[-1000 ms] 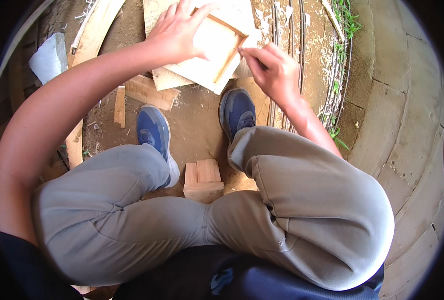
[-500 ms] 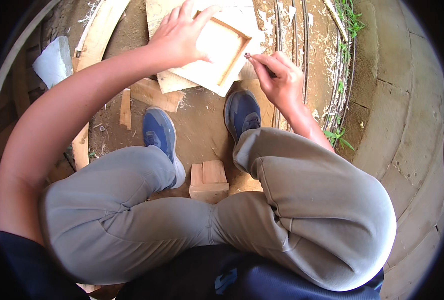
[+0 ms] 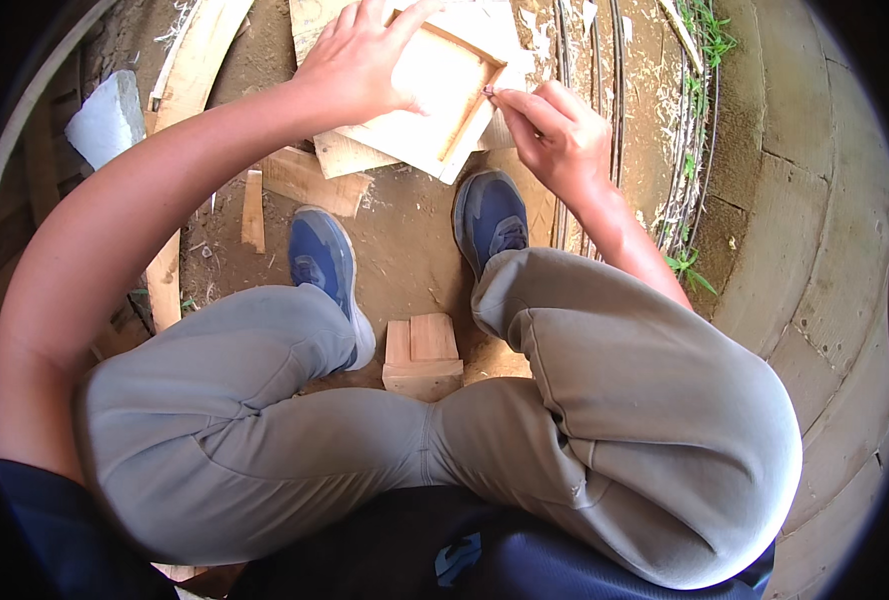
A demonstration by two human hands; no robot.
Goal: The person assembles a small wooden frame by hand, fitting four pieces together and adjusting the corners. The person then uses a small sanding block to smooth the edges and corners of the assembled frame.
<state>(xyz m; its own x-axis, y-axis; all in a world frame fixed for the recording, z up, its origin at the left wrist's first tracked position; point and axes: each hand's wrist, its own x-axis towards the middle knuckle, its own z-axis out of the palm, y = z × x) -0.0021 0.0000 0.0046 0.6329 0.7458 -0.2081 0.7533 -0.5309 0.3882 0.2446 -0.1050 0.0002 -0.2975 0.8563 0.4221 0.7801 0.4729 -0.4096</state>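
A shallow, pale wooden tray with a raised rim lies on pale boards beyond my feet, its near corner toward me. My left hand is open, fingers spread over the tray's left side, palm down. At the tray's right rim, my right hand is closed in a pinch. A small dark object shows at its fingertips, too small to name, by the rim's inner side. Brightness washes out the tray's floor, and its far edge is cut off at the top of the view.
Planks and a pale stone block lie on the left. Between my shoes and legs sits a small wooden block. Long dark rods run along the right over soil with shavings, beside paving.
My right hand has moved slightly up and left, bringing the small dark object to the rim's inner side. My left hand keeps its place on the tray.
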